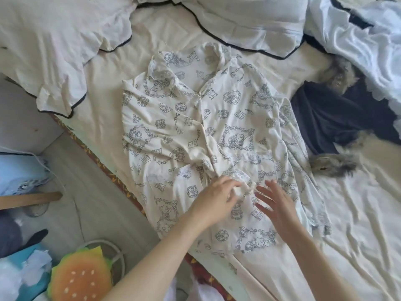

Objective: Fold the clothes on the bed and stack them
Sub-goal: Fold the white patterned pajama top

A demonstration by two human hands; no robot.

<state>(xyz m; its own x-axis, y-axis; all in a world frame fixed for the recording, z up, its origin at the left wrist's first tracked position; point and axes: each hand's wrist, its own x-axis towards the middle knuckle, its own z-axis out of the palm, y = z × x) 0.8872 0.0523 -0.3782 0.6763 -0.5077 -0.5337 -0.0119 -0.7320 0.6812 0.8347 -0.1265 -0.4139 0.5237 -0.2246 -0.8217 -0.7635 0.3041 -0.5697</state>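
Left hand [213, 197] fingers pinching lace cuff of cream printed pyjama shirt [195, 131] near bed [358, 213] left edge; right hand [276, 206] fingers spread, flat on shirt.

No readable text, labels, brands or numbers anywhere

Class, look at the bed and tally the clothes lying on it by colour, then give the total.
White printed: 1, the pyjama top spread out under both hands.
Dark navy: 1, the fur-trimmed garment on the right.
Total: 2
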